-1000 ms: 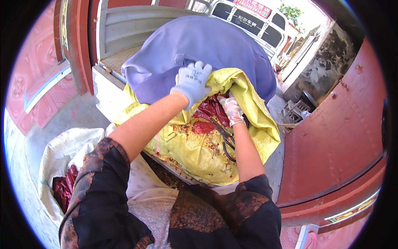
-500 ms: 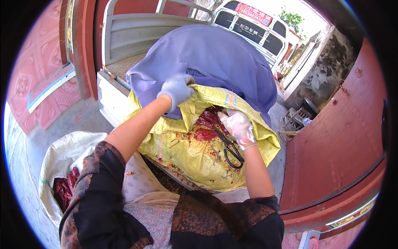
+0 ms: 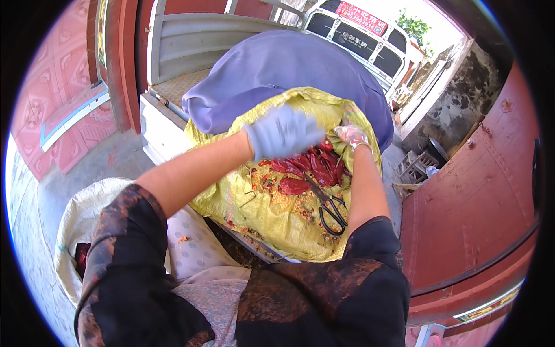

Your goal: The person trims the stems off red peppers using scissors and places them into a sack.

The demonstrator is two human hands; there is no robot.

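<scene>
A yellow woven sack [image 3: 231,196] lies with its mouth spread wide. Dried red chilli peppers [image 3: 324,165] sit inside it, with pale seeds and bits scattered in front. Scissors with black handles [image 3: 330,217] rest on the sack, blades toward the chillies. My left hand [image 3: 286,133], in a grey-blue glove, hovers over the sack's mouth; motion smears its fingers. On the right, my right hand [image 3: 352,136], in a white and pink stained glove, is closed on the sack's edge. A small bent wire-like piece [image 3: 248,199] lies left of the chillies.
A large purple-blue cloth [image 3: 289,63] covers a bulky load behind the sack, on a white truck bed [image 3: 167,130]. A white sack [image 3: 95,205] with dark red chillies stands at the lower left. To the right is a red metal door [image 3: 462,214]; a crate [image 3: 415,166] stands by the wall.
The sack's upper flap has been lifted back, baring more chillies. My left hand has let go of the cloth side and moved right; my right hand has moved up from the chillies to the sack's edge.
</scene>
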